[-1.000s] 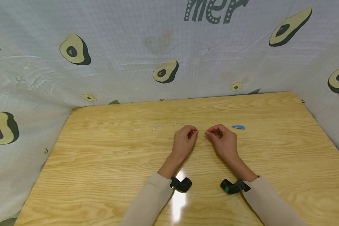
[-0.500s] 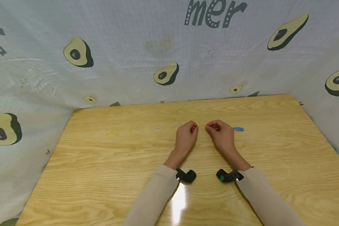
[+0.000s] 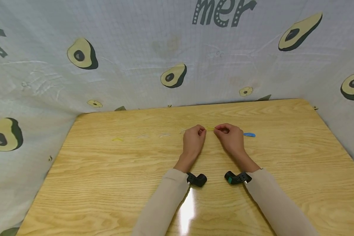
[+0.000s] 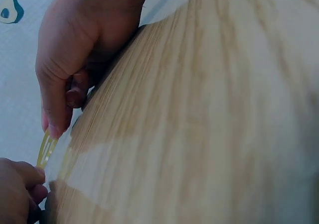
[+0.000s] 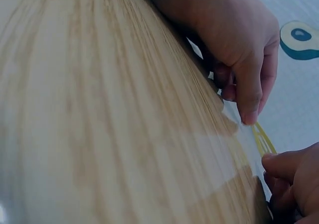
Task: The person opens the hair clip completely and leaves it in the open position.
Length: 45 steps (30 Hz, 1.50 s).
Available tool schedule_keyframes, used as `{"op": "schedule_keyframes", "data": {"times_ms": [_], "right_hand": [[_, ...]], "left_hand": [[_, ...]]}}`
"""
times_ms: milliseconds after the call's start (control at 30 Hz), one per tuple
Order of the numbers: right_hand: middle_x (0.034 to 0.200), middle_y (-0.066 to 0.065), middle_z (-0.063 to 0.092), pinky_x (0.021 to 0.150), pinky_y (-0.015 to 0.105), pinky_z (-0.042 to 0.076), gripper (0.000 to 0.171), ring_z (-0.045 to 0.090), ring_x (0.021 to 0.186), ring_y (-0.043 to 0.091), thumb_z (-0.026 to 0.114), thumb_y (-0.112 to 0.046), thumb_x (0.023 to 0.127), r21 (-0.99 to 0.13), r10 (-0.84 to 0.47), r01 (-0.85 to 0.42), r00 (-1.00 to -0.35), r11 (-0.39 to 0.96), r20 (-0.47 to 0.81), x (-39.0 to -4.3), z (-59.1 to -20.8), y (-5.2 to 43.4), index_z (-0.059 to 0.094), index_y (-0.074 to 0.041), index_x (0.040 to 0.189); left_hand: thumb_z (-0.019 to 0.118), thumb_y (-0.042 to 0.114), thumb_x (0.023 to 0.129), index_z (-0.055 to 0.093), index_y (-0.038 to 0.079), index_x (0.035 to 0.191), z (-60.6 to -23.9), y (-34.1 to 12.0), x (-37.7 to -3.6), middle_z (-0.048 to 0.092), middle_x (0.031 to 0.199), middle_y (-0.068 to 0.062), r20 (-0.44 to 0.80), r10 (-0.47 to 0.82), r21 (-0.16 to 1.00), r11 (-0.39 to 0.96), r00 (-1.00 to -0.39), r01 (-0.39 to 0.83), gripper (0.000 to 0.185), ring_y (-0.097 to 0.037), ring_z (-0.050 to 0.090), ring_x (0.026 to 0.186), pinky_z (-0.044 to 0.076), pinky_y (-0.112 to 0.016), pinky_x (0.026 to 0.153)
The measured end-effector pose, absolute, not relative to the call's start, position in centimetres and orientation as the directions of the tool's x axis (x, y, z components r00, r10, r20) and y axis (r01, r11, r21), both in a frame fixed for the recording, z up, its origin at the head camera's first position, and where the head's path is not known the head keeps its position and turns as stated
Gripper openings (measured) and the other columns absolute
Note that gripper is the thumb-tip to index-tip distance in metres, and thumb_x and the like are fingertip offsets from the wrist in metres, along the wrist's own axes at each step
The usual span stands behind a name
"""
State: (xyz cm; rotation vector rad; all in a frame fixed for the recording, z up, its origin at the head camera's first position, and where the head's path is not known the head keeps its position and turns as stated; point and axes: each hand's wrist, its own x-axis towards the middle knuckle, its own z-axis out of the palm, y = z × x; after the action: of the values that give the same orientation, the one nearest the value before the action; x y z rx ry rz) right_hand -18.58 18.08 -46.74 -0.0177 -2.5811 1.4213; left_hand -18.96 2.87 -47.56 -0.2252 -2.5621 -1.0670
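Note:
A slim yellow snap hair clip (image 3: 210,128) is stretched between my two hands, just above the table. My left hand (image 3: 193,141) pinches one end of it between thumb and finger. At the other end, the fingertips of my right hand (image 3: 231,139) pinch it too. In the left wrist view the yellow clip (image 4: 47,148) shows long slots along its body. Seen from the right wrist, its two thin arms (image 5: 264,140) lie slightly apart; both tips are hidden by fingers. Right of my right hand lies a blue snap hair clip (image 3: 249,134).
To the left, a row of small items lies on the wooden table (image 3: 121,183): a yellow curved clip (image 3: 117,140) and pale, whitish clips (image 3: 164,135), one partly behind my left hand. A white avocado-print cloth (image 3: 129,78) hangs behind the table.
Both hands have moved slightly away from me with the yellow clip. The clip has turned from a thin edge-on line to showing its broader face. The other clips have stayed put.

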Motion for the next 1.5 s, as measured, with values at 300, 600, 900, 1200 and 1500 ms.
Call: {"op": "schedule_keyframes", "data": {"times_ms": [300,600,900,1200,1500], "right_hand": [[0.083,0.008,0.069,0.061,0.029,0.045,0.015,0.058,0.067,0.018,0.069,-0.019,0.089,-0.819,0.057,-0.088,-0.988,0.567,0.145,-18.7,-46.9,18.4,0.073,-0.006,0.095],[0.084,0.008,0.069,0.061,0.028,0.045,0.014,0.059,0.068,0.018,0.07,-0.018,0.088,-0.82,0.059,-0.09,-0.987,0.566,0.149,-18.8,-46.8,18.6,0.073,-0.006,0.095],[0.089,0.01,0.069,0.063,0.027,0.046,0.018,0.06,0.072,0.018,0.07,-0.019,0.088,-0.823,0.036,-0.089,-0.991,0.561,0.132,-18.8,-46.7,18.7,0.072,-0.005,0.1],[0.094,0.01,0.067,0.069,0.029,0.047,0.026,0.06,0.079,0.02,0.069,-0.023,0.09,-0.839,0.026,-0.087,-0.992,0.538,0.12,-17.9,-46.4,19.7,0.068,-0.005,0.109],[0.093,0.011,0.067,0.066,0.023,0.046,0.029,0.062,0.081,0.022,0.066,-0.025,0.092,-0.801,0.041,-0.126,-0.982,0.585,0.184,-16.3,-44.8,22.8,0.067,-0.003,0.111]], "left_hand": [[0.067,0.011,0.09,0.071,0.005,0.087,-47.6,3.1,-18.6,0.069,0.074,-0.002,0.39,0.028,0.588,0.762,-0.92,0.273,0.007,-0.014,0.064,0.063,0.049,-0.025,0.055],[0.066,0.013,0.092,0.07,0.007,0.089,-47.6,3.5,-18.5,0.067,0.073,-0.002,0.387,0.042,0.559,0.784,-0.921,0.27,0.008,-0.014,0.061,0.06,0.048,-0.026,0.053],[0.065,0.014,0.092,0.07,0.007,0.091,-47.4,3.5,-18.6,0.069,0.075,-0.002,0.376,0.031,0.55,0.797,-0.926,0.25,0.009,-0.017,0.063,0.063,0.049,-0.029,0.054],[0.064,0.011,0.091,0.068,0.006,0.101,-47.8,3.4,-18.2,0.063,0.069,-0.002,0.427,0.091,0.583,0.733,-0.9,0.35,0.012,-0.014,0.057,0.056,0.045,-0.028,0.051],[0.066,0.014,0.092,0.065,0.005,0.108,-46.3,5.5,-17.3,0.052,0.066,0.003,0.397,0.179,0.659,0.628,-0.9,0.415,0.019,-0.007,0.045,0.054,0.038,-0.019,0.052]]}}
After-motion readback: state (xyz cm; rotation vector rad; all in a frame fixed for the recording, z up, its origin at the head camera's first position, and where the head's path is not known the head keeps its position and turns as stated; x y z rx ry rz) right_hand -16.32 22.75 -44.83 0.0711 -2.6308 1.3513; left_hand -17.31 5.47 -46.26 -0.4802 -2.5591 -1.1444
